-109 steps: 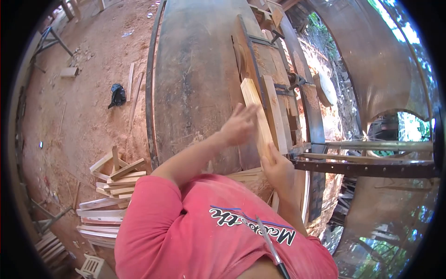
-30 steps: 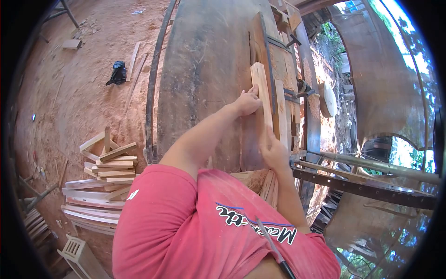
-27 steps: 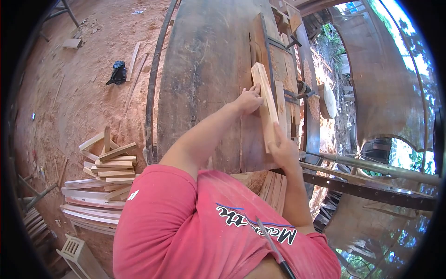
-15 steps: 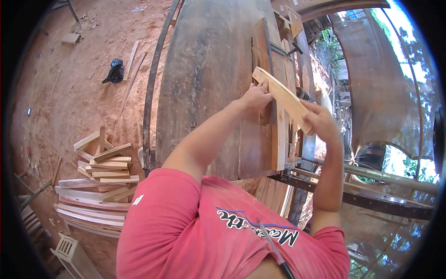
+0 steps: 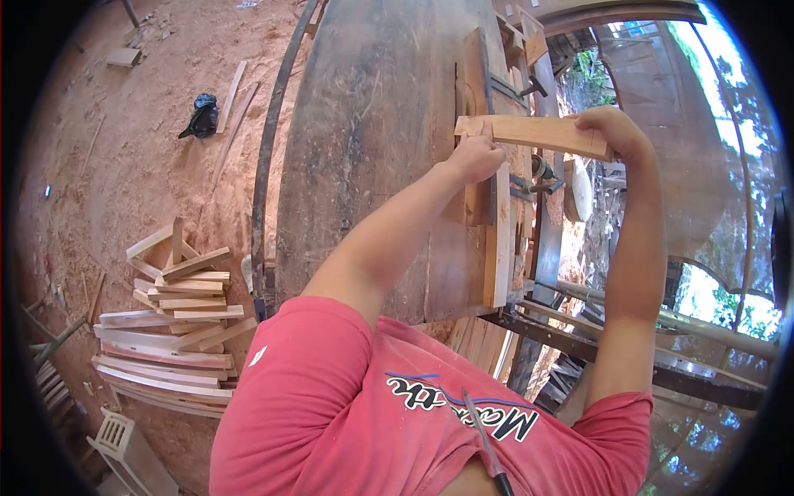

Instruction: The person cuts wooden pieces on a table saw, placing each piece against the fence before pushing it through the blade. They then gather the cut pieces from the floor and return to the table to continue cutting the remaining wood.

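A short pale wooden board (image 5: 542, 133) lies crosswise in the air over the right part of the workbench, running out past its right side. My left hand (image 5: 477, 158) grips the board near its left end, a finger pressed on its face. At the other end, my right hand (image 5: 619, 134) is closed round the board, with the fingers underneath partly hidden. Just below the board's left end stands an upright wooden fence (image 5: 477, 91) fixed along the bench.
The dark, worn workbench (image 5: 356, 157) runs away from me. A metal clamp (image 5: 542, 169) sits at its right side. Left on the earthen floor are a pile of cut wood pieces (image 5: 194, 289), a black plastic bag (image 5: 201, 116) and a slatted wooden piece (image 5: 124, 446).
The board has turned from a slant to nearly level across my view. My right hand has moved up and to the right with its end; my left hand has shifted slightly right.
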The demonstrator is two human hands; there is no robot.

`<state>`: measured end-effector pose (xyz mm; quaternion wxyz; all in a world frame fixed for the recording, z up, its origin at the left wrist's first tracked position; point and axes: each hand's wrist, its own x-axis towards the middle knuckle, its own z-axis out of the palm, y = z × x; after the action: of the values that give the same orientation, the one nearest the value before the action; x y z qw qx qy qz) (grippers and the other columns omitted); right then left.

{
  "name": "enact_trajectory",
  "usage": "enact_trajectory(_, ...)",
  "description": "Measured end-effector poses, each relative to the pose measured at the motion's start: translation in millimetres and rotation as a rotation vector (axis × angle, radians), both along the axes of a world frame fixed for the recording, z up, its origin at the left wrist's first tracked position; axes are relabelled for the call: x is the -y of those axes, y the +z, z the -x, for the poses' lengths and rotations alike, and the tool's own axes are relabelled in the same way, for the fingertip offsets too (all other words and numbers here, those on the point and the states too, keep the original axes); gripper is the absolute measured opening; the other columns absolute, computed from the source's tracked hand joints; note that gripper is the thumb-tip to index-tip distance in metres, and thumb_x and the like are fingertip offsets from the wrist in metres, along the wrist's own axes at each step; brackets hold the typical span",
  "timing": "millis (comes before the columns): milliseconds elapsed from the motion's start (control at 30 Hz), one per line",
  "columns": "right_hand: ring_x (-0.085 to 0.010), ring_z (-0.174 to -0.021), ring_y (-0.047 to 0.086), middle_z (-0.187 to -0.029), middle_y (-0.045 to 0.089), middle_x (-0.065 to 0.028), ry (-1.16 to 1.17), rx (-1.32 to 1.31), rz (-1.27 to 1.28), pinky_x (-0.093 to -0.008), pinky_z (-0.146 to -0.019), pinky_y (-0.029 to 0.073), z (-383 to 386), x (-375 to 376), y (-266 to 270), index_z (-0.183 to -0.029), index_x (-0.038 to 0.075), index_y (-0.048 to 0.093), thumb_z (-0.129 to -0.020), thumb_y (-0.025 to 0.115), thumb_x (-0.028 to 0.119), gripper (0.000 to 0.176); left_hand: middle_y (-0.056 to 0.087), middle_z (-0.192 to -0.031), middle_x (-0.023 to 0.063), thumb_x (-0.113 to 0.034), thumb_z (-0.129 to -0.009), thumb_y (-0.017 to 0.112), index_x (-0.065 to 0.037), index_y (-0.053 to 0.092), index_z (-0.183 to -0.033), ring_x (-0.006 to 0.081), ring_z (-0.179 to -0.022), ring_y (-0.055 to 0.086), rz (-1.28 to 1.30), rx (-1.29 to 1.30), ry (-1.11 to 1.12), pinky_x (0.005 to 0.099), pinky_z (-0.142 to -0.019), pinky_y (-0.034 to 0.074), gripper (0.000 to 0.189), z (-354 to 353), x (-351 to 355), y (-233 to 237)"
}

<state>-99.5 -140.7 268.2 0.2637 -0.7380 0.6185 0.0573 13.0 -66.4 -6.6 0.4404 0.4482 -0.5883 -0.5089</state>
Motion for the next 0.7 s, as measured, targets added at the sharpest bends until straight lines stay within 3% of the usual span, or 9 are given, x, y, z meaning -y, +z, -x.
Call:
enact_trajectory(67, -0.0141, -0.065, 0.058, -0.077, 0.064, -0.0087, -0.24, 0.058, -0.076, -0.0318, -0.056, 0.048, -3.0, 15.1, 1.0, -0.089, -0.005, 0.069, -0.076, 0.065, 0.022, 0.029, 0.015, -0.154, 0.0316, -0.035, -0.088, 0.041, 0.003, 0.071, -0.106, 0.046, -0.137, 0.033, -0.011, 0.011, -0.016, 0.0481, -0.12, 0.006, 0.051, -1.2, 2.8, 1.9)
enact_trajectory(267, -0.0143, -0.058, 0.057, -0.076, 0.061, -0.0056, -0.251, 0.053, -0.034, -0.0305, -0.051, 0.048, -14.5, 50.5, -0.9, -0.085, 0.002, 0.065, -0.073, 0.068, 0.023, 0.025, 0.011, -0.156, 0.0301, -0.036, -0.089, 0.041, 0.004, 0.072, -0.102, 0.0444, -0.138, 0.032, -0.024, 0.03, -0.012, 0.0483, -0.12, 0.004, 0.053, -3.8, 11.2, 5.3)
enact_trajectory(367, -0.0144, -0.058, 0.057, -0.075, 0.061, -0.0055, -0.241, 0.076, -0.023, -0.0303, -0.05, 0.048, -6.5, 41.6, -4.5, -0.083, 0.003, 0.066, -0.073, 0.069, 0.024, 0.024, 0.021, -0.153, 0.0314, -0.033, -0.086, 0.044, 0.008, 0.067, -0.109, 0.0449, -0.131, 0.042, 0.021, 0.099, 0.023, 0.0435, -0.118, 0.016, 0.053, -2.5, 11.2, 4.2)
enact_trajectory(433, -0.0145, -0.059, 0.057, -0.072, 0.06, -0.0052, -0.209, -0.006, 0.004, -0.0316, -0.051, 0.049, -9.2, 6.1, 3.5, -0.077, 0.001, 0.066, -0.074, 0.068, 0.025, 0.024, 0.036, -0.144, 0.0338, -0.034, -0.087, 0.045, 0.009, 0.034, -0.143, 0.0434, -0.138, 0.033, -0.054, 0.049, 0.028, 0.045, -0.12, 0.009, 0.071, 4.9, 10.3, -5.4)
enact_trajectory(500, -0.0134, -0.059, 0.059, -0.071, 0.063, -0.0069, 0.048, -0.062, 0.073, -0.0317, -0.049, 0.05, 30.4, -14.4, -16.4, -0.09, -0.003, 0.071, -0.078, 0.065, 0.022, 0.029, 0.042, -0.139, 0.0342, -0.033, -0.087, 0.045, 0.011, 0.023, -0.145, 0.045, -0.135, 0.037, -0.036, 0.093, 0.02, 0.0442, -0.118, 0.016, 0.076, 5.8, -1.8, -11.9)
enact_trajectory(533, -0.0153, -0.061, 0.063, -0.073, 0.065, -0.0082, -0.097, -0.057, -0.061, -0.0314, -0.053, 0.053, 19.7, -57.3, -10.1, -0.098, -0.001, 0.072, -0.077, 0.065, 0.023, 0.032, 0.048, -0.134, 0.0346, -0.032, -0.087, 0.046, 0.012, 0.011, -0.147, 0.0466, -0.132, 0.041, -0.028, 0.135, 0.011, 0.0434, -0.116, 0.024, 0.082, 4.4, -10.9, -13.2)
enact_trajectory(567, -0.0161, -0.065, 0.067, -0.075, 0.068, -0.0095, -0.203, 0.088, 0.007, -0.0322, -0.06, 0.056, 25.9, -98.7, -31.0, -0.105, 0.004, 0.073, -0.079, 0.064, 0.024, 0.035, 0.048, -0.134, 0.0346, -0.032, -0.087, 0.046, 0.012, 0.011, -0.147, 0.0466, -0.132, 0.041, -0.003, 0.151, 0.001, 0.0434, -0.116, 0.024, 0.082, 3.0, -20.8, -13.1)
enact_trajectory(633, -0.0233, -0.083, 0.071, -0.095, 0.073, -0.0151, -0.024, -0.048, 0.187, -0.034, -0.078, 0.056, 70.7, -152.7, -90.7, -0.121, 0.011, 0.067, -0.079, 0.066, 0.034, 0.048, 0.05, -0.129, 0.0363, -0.032, -0.087, 0.044, 0.007, 0.021, -0.148, 0.0445, -0.124, 0.05, -0.141, 0.182, -0.031, 0.0414, -0.1, 0.043, 0.076, 2.8, -45.5, -14.7)
enact_trajectory(700, -0.0317, -0.101, 0.068, -0.109, 0.07, -0.0171, -0.121, -0.11, 0.171, -0.0395, -0.091, 0.051, 48.5, -235.8, -116.2, -0.121, 0.018, 0.068, -0.08, 0.066, 0.041, 0.047, 0.051, -0.127, 0.0377, -0.033, -0.088, 0.046, 0.007, 0.024, -0.146, 0.0479, -0.118, 0.053, -0.121, 0.17, -0.071, 0.0428, -0.097, 0.046, 0.074, 8.6, -63.9, -38.8)
